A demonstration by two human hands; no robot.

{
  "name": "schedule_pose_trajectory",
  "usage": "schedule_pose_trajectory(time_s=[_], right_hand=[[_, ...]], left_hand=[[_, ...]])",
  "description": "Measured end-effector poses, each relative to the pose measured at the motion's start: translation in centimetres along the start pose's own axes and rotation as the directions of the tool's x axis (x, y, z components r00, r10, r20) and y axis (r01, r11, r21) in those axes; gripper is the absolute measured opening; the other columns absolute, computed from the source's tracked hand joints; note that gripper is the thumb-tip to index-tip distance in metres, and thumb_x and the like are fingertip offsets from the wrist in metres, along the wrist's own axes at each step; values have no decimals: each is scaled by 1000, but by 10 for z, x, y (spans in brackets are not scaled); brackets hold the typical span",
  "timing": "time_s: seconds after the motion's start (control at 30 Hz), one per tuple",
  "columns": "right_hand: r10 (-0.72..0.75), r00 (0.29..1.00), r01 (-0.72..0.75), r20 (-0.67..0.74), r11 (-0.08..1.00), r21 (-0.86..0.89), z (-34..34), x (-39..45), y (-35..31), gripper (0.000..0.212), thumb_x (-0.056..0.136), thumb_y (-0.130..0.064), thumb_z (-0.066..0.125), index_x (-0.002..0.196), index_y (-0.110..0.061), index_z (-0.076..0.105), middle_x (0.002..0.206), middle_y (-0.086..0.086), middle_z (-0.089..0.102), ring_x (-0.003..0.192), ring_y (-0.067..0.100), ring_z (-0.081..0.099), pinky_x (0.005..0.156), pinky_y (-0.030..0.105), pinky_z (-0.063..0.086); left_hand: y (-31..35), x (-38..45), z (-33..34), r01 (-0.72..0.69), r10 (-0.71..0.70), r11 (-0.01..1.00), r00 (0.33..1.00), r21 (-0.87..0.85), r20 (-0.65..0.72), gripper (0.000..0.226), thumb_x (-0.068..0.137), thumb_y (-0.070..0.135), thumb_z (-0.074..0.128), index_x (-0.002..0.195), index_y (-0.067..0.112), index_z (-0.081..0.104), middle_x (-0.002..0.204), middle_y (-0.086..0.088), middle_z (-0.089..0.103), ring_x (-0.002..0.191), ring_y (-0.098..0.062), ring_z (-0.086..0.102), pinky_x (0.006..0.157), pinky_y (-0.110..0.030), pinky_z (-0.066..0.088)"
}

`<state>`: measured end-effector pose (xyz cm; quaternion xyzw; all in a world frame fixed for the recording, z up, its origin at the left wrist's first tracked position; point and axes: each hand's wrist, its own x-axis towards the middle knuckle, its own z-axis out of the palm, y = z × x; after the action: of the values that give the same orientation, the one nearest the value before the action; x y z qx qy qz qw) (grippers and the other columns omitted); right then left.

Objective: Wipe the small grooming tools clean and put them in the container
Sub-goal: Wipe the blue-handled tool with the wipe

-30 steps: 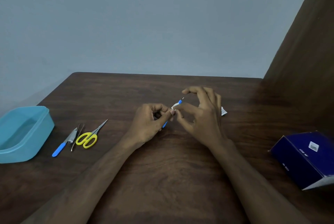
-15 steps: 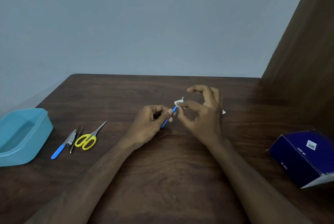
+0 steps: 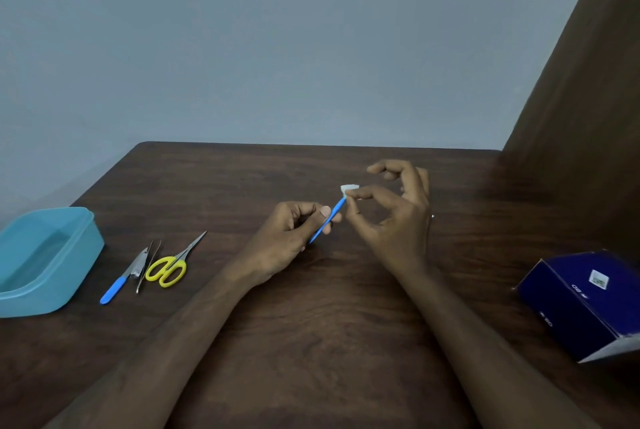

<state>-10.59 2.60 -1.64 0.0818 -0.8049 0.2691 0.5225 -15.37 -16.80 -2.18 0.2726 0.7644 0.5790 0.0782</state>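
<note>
3 tools beside 1 container

On the worktop the container sits at the far left. Just right of it lie a handled tool, tweezers and scissors, side by side. A box rests at the far right edge.

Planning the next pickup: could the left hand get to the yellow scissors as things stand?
Probably yes, once freed: the left hand grips the blue tool, and only bare table lies between it and the yellow scissors.
</note>
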Motion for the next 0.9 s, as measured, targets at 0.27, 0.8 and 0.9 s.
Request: schedule_pose_trajectory(time_s=[0.27, 0.8, 0.9], right_hand=[[43, 999, -43, -8, 999, -9, 1, -2, 1, 10, 82, -15, 86, 81, -23, 80, 115, 1, 66, 102, 26, 56, 84, 43, 48], [739, 642, -761, 202, 583, 285, 22, -14, -8, 11, 94, -20, 73, 85, -22, 77, 81, -9, 79, 79, 10, 74, 75, 31, 55], [690, 639, -767, 340, 533, 358, 26, -13, -16, 10, 97, -19, 72, 89, -19, 77, 89, -4, 82, 85, 16, 78, 80, 39, 58]], left_hand=[[-1, 0, 0, -15, 15, 1000, 1000, -9, 13, 42, 112, 32, 53, 83, 5, 69, 91, 15, 78, 68, -22, 43, 56, -26, 38], [-9, 3, 2, -18, 7, 993, 995, -115, -99, 21, 105, 25, 68, 99, 8, 80, 91, -5, 82, 65, -12, 62, 50, -23, 47], [-11, 3, 3, -25, 19, 998, 994, -55, -111, 22, 103, 27, 71, 93, 10, 81, 84, -6, 81, 65, -14, 65, 50, -27, 50]])
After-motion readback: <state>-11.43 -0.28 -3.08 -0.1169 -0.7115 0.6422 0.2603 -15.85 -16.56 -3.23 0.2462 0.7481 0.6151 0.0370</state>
